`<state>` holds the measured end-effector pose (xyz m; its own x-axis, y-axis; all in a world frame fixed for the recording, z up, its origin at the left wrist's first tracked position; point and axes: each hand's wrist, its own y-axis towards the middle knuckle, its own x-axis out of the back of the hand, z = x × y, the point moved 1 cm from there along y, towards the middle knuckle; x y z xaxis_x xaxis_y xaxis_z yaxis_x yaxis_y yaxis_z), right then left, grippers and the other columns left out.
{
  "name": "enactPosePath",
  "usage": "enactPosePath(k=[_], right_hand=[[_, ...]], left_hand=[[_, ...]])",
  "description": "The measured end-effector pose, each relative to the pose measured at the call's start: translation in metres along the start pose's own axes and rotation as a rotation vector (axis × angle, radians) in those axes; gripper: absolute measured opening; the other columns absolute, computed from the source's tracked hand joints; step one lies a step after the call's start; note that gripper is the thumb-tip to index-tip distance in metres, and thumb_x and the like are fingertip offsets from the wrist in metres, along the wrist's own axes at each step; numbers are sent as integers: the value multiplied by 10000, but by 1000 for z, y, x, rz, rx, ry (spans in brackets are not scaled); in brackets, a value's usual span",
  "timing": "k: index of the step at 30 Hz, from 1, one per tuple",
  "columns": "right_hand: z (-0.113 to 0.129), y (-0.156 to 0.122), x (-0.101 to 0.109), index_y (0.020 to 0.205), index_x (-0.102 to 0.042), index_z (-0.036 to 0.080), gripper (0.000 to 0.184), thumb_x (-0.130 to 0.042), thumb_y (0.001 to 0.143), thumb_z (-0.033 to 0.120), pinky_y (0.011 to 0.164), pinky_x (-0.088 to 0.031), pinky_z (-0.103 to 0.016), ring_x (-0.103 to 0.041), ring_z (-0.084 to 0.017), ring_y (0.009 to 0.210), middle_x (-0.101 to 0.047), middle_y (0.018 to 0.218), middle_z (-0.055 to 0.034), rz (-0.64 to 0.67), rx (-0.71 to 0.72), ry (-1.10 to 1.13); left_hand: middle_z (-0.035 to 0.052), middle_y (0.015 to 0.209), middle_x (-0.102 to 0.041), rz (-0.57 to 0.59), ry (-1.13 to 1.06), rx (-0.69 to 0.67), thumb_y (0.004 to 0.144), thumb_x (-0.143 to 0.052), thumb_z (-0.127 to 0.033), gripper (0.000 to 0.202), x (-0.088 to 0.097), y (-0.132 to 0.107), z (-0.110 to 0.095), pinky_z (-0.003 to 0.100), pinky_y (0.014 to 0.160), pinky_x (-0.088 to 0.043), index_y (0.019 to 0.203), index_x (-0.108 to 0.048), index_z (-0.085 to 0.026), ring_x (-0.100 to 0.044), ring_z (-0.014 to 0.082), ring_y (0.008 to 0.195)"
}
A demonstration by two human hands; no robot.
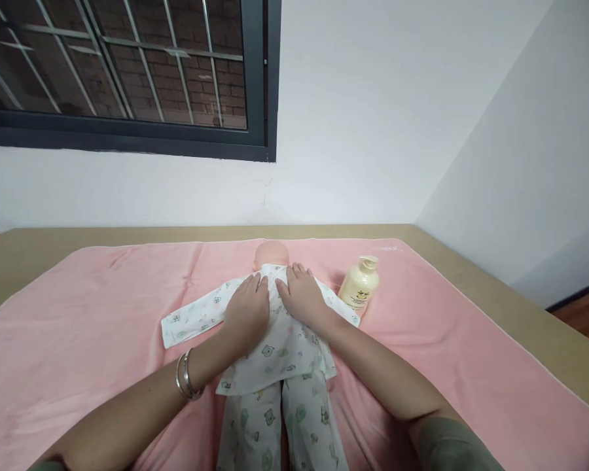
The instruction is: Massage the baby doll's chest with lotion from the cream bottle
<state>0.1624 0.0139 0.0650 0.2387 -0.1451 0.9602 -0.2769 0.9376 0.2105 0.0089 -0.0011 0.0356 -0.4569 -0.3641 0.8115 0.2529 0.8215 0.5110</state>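
Observation:
A baby doll [271, 252] lies stretched out, its bald head toward the wall. It wears a white printed top [279, 340] and matching trousers [259, 418]. My left hand [248, 309] rests flat on the left side of the top's upper part, fingers extended. On the right side, near the shoulder, my right hand [302, 293] lies flat with its fingers slightly spread. Neither hand grips anything. One long sleeve [196, 319] reaches out to the left; the other is partly covered by my right forearm. Close to that sleeve is a pale yellow pump bottle [360, 284].
A pink blanket [436, 340] is spread under the doll on a tan surface [559, 356]. Behind it rises a white wall [363, 131] with a dark-framed, barred window [177, 140] at upper left. Brown wood [586, 314] shows at the far right.

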Motion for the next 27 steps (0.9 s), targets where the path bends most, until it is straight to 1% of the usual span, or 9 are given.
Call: enactPosePath(k=[5, 7, 9, 12, 16, 18, 20, 23, 27], right_hand=[[19, -26, -1, 1431, -400, -23, 589, -331, 995, 366, 1170, -208, -462, -352, -338, 1398, -421, 1473, -266, -71, 126, -42], [13, -17, 3, 1419, -439, 24, 554, -308, 1007, 371, 1162, -223, -459, -350, -319, 1404, -445, 1470, -232, -27, 111, -8], [1, -2, 6, 1404, -469, 58, 547, -268, 1023, 395, 1153, -237, -466, -343, -302, 1411, -455, 1474, -201, 38, 35, 40], [-8, 8, 5, 1409, -455, 31, 581, -252, 1027, 417, 1153, -229, -492, -316, -317, 1425, -422, 1496, -207, 72, -56, 70], [12, -16, -2, 1429, -417, 0, 559, -309, 1002, 344, 1179, -197, -454, -327, -311, 1420, -420, 1492, -224, -46, 92, 21], [20, -25, -2, 1430, -419, 4, 553, -322, 994, 330, 1184, -199, -433, -339, -302, 1415, -421, 1489, -227, -75, 162, 13], [18, -22, 0, 1433, -416, 4, 562, -308, 1002, 348, 1177, -220, -420, -343, -295, 1415, -422, 1489, -228, -48, 152, 28], [2, -1, 0, 1440, -397, -2, 606, -287, 1016, 416, 1168, -238, -421, -331, -295, 1424, -406, 1499, -231, 23, 39, 64], [-8, 10, -2, 1428, -417, 23, 585, -285, 1024, 425, 1160, -241, -467, -338, -311, 1418, -419, 1493, -222, 20, -39, 77]], left_hand=[[156, 1216, -644, 135, -123, 240, 966, -305, -376, 434, 4, 20, 18, 441, 1020, -437, 1225, -558, -136, -574, 286, 1184], [166, 1203, -644, 99, -99, 220, 967, -297, -365, 428, 4, 18, 15, 454, 1039, -417, 1206, -567, -134, -565, 294, 1194], [195, 1246, -613, 27, -22, 124, 954, -326, -336, 417, 4, 10, 5, 501, 1077, -367, 1226, -559, -120, -529, 323, 1237], [235, 1301, -572, -4, 73, 35, 940, -350, -319, 449, 4, 1, -4, 550, 1093, -326, 1275, -535, -85, -504, 362, 1258], [217, 1191, -643, 127, -33, 136, 944, -318, -350, 455, 4, 16, 13, 489, 1021, -416, 1193, -591, -84, -582, 335, 1160], [196, 1245, -634, 158, -163, 218, 946, -312, -385, 481, 3, 27, 25, 440, 1026, -425, 1223, -579, -97, -575, 301, 1194], [173, 1318, -604, 167, -248, 254, 944, -318, -413, 500, 0, 32, 32, 413, 1054, -408, 1270, -553, -115, -545, 274, 1249], [157, 1316, -606, 111, -219, 221, 931, -357, -397, 474, -5, 25, 25, 451, 1090, -373, 1273, -552, -134, -520, 285, 1271], [133, 1335, -586, -74, -267, 118, 921, -392, -315, 400, -12, 6, 7, 493, 1128, -339, 1248, -568, -166, -493, 282, 1287]])
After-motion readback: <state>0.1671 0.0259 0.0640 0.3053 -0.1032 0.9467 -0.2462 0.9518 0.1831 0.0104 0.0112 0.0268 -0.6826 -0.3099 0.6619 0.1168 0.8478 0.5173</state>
